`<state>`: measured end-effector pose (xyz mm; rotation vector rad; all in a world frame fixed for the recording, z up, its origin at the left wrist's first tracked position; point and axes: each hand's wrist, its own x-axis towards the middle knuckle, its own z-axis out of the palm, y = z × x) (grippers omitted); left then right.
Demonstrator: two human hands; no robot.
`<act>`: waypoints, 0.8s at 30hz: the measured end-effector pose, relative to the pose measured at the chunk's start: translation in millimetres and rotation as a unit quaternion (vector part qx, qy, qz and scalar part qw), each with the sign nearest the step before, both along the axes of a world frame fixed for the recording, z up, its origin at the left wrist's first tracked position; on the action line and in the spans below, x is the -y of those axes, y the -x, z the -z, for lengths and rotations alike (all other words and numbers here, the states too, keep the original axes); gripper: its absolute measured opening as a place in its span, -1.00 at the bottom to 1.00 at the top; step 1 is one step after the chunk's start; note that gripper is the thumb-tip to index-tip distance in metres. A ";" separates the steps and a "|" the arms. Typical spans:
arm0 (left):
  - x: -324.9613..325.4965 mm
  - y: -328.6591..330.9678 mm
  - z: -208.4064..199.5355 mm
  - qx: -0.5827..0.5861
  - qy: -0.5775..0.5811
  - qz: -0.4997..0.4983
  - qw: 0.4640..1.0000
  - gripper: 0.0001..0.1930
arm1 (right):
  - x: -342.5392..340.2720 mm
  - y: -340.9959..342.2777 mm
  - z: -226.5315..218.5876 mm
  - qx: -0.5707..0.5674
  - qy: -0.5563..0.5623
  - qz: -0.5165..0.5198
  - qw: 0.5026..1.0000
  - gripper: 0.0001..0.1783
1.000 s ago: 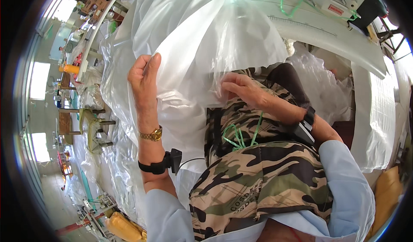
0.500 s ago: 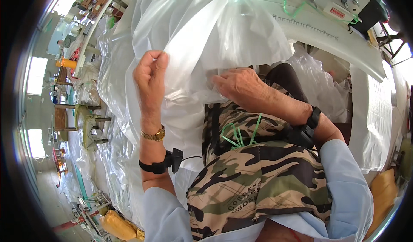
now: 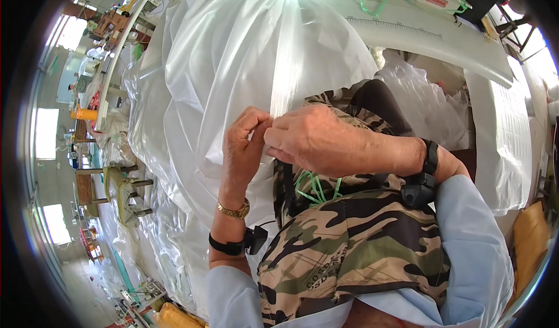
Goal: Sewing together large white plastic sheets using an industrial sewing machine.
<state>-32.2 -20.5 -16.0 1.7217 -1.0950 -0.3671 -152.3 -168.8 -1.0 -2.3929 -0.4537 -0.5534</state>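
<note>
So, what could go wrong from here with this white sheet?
The sheet hangs in loose folds, so it might crease or slip where the left grip and right grip pinch its edge. The green strings on the lap, just below, could snag. The left wristband sits close to the folds in this view and might catch one.

Sheet (image 3: 204,66) on tbl (image 3: 466,53), L of ruler scale (image 3: 402,27), cord (image 3: 317,198) on apron (image 3: 384,229)
</note>
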 end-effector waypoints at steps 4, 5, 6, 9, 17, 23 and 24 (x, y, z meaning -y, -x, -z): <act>-3.1 0.8 9.2 -0.067 -0.004 0.027 0.997 -0.95 | -5.6 -3.8 2.2 0.005 0.020 -0.004 1.000 -0.80; -5.6 0.0 12.1 -0.130 0.005 0.027 0.991 -0.94 | -7.6 -5.2 5.1 0.009 0.037 -0.012 0.999 -0.83; -7.7 0.6 13.1 -0.192 0.012 0.027 0.981 -0.93 | -9.7 -6.1 7.6 0.012 0.055 -0.020 0.998 -0.85; -4.6 6.9 7.9 -0.280 0.015 0.018 0.960 -0.89 | -10.6 -7.2 14.2 0.023 0.102 -0.015 0.994 -0.92; 12.6 16.9 -4.0 -0.313 0.037 -0.032 0.949 -0.79 | -7.1 -5.7 13.6 0.081 0.132 -0.020 0.988 -0.92; 22.2 5.4 7.7 -0.287 0.022 -0.041 0.957 -0.80 | 19.4 4.5 8.0 0.202 0.072 -0.013 0.977 -0.80; 22.7 3.1 8.8 -0.264 0.029 -0.039 0.963 -0.80 | 27.9 11.3 9.0 0.303 0.015 0.032 0.952 -0.74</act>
